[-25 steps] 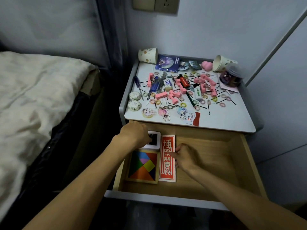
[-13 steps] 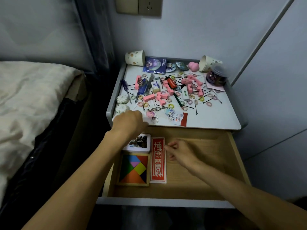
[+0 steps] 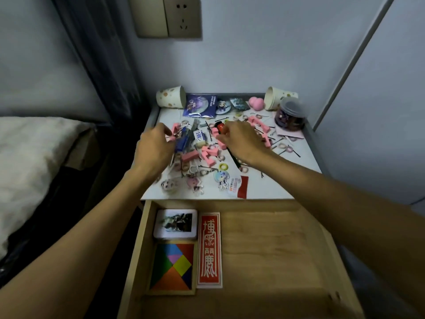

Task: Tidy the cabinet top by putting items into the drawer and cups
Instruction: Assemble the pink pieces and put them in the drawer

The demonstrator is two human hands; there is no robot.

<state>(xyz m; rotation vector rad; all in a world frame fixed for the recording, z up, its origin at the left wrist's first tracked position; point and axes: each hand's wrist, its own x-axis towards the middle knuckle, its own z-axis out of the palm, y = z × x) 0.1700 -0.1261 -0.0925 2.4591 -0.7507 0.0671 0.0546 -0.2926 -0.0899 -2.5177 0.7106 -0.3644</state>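
Right grip (image 3: 241, 139) at red pen (image 3: 221, 128), left grip (image 3: 154, 146) beside pink block (image 3: 174, 130)

The drawer (image 3: 276, 249) is bare pale wood, matt, with visible grain. The cabinet top (image 3: 287, 180) looks smooth, white and matt. At its back corners lie a left paper cup (image 3: 171, 97) and a right paper cup (image 3: 276, 97). Near the right edge stands a clear plastic jar (image 3: 291, 116).

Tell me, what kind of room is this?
Most likely a bedroom. A bed with pale bedding stands right beside a small cabinet whose drawer is pulled open, its top strewn with hair ties, keychains and paper cups.
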